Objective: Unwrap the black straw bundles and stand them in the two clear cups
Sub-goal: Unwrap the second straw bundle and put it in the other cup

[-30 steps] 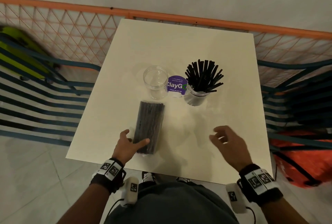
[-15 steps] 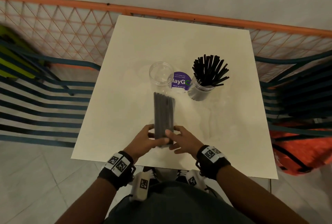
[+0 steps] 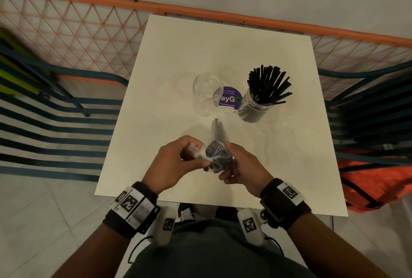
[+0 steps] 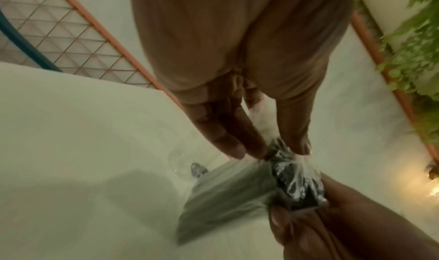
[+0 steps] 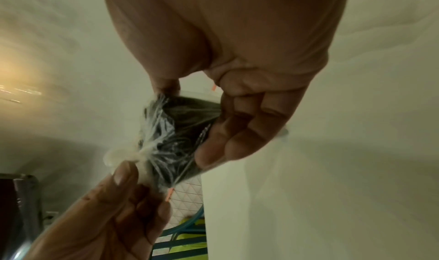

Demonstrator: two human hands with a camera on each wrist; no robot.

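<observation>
A bundle of black straws in clear plastic wrap (image 3: pixel 217 154) is held tilted above the white table (image 3: pixel 289 166), its near end toward me. My right hand (image 3: pixel 239 165) grips that end of the bundle (image 5: pixel 180 132). My left hand (image 3: pixel 176 159) pinches the gathered plastic wrap (image 4: pixel 282 151) at the bundle's end (image 5: pixel 133 155). An empty clear cup (image 3: pixel 207 94) stands mid-table. To its right, a second clear cup (image 3: pixel 254 110) holds several loose black straws (image 3: pixel 268 83).
A purple round sticker (image 3: pixel 229 98) lies between the cups. An orange mesh fence (image 3: pixel 78 32) runs behind the table. Blue-slatted chairs (image 3: pixel 55 121) stand on both sides, and something orange (image 3: pixel 379 179) lies on the right one.
The bundle has come off the table and tipped so its near end faces me. My right hand has come in and taken its end; my left now pinches the wrap.
</observation>
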